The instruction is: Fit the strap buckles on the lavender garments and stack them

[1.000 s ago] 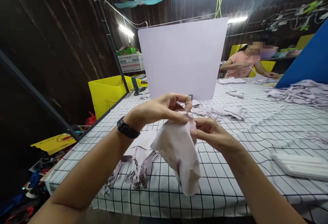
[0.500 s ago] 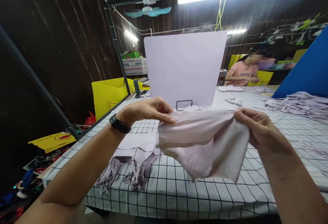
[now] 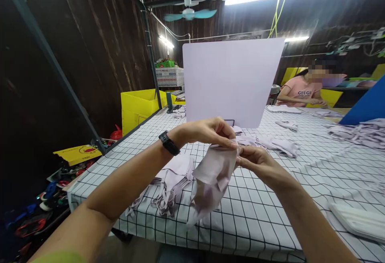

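A thin, pale pinkish-grey piece of fabric (image 3: 215, 170) hangs in front of me over the table, gathered and folded, its lower part blurred. My left hand (image 3: 215, 131), with a black band on the wrist, pinches its upper edge between thumb and fingers. Close against it, my right hand (image 3: 255, 159) pinches the same cloth at its upper right corner. Beneath and to the left lies a neat stack of similar fabric pieces (image 3: 177, 168), with narrow straps (image 3: 165, 202) bunched toward the table's front edge.
A checked cloth covers the table (image 3: 258, 215). An upright white board (image 3: 231, 82) stands beyond my hands. More pale fabric (image 3: 361, 134) is heaped at the right, near a blue panel (image 3: 365, 102). A person in a pink top (image 3: 300, 90) works at the far side. Yellow boxes (image 3: 138, 108) stand left.
My hands have come together from wide apart, the right one moving left. The fabric, stretched between them before, now hangs folded and narrower. The view has turned slightly right.
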Action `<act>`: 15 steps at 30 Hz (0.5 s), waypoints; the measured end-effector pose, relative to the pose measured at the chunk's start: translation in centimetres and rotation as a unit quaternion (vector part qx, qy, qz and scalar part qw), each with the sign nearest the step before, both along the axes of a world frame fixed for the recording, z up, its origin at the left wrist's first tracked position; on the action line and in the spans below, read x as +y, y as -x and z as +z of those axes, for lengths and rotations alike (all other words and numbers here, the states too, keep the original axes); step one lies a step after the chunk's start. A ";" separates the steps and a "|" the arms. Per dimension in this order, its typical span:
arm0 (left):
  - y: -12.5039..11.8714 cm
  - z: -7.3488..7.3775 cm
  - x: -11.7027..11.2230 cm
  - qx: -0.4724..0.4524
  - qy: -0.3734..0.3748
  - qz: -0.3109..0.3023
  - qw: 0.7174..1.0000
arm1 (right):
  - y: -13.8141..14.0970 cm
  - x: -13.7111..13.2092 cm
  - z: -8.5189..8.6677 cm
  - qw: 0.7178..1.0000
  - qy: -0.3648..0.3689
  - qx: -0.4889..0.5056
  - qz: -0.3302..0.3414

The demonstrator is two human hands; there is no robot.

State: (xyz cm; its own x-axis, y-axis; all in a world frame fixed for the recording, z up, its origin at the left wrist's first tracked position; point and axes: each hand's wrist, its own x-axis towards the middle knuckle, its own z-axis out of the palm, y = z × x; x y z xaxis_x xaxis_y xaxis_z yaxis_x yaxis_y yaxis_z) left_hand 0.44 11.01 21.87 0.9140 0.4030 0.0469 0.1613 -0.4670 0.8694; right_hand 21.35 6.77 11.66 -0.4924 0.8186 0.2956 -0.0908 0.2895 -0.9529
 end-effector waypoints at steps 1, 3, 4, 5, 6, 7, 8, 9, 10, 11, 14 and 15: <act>0.4 0.0 0.1 0.001 -0.004 0.006 1.000 | -0.1 0.0 0.0 1.000 0.001 -0.002 -0.012; 1.6 -0.2 0.4 0.009 -0.006 0.028 1.000 | -1.2 -0.2 0.1 0.999 0.018 -0.005 -0.049; 2.2 -0.3 0.6 0.014 -0.005 0.040 0.999 | -1.9 -0.3 0.2 0.997 0.032 -0.008 -0.067; 2.9 -0.5 0.9 0.018 -0.003 0.054 0.998 | -2.7 -0.5 0.5 0.995 0.046 -0.014 -0.083; 3.5 -0.6 1.2 0.019 0.000 0.065 0.998 | -3.5 -0.7 0.7 0.993 0.062 -0.022 -0.096; 4.1 -0.7 1.5 0.019 0.003 0.075 0.997 | -4.3 -0.9 0.9 0.990 0.077 -0.032 -0.110; 4.7 -0.9 1.8 0.018 0.003 0.083 0.996 | -5.0 -1.2 1.2 0.987 0.091 -0.041 -0.126; 5.3 -1.0 2.2 0.016 0.002 0.089 0.996 | -5.6 -1.4 1.4 0.983 0.100 -0.048 -0.144; 5.7 -1.1 2.5 0.016 -0.001 0.094 0.995 | -6.2 -1.6 1.6 0.980 0.103 -0.054 -0.161; 6.1 -1.1 2.8 0.015 -0.006 0.097 0.995 | -6.7 -1.7 1.7 0.977 0.102 -0.060 -0.175; 6.8 -1.1 3.5 0.017 -0.021 0.101 0.994 | -8.6 -1.6 1.8 0.973 0.088 -0.104 -0.188; 7.0 -1.1 3.7 0.015 -0.025 0.105 0.994 | -9.3 -1.5 1.7 0.971 0.082 -0.136 -0.176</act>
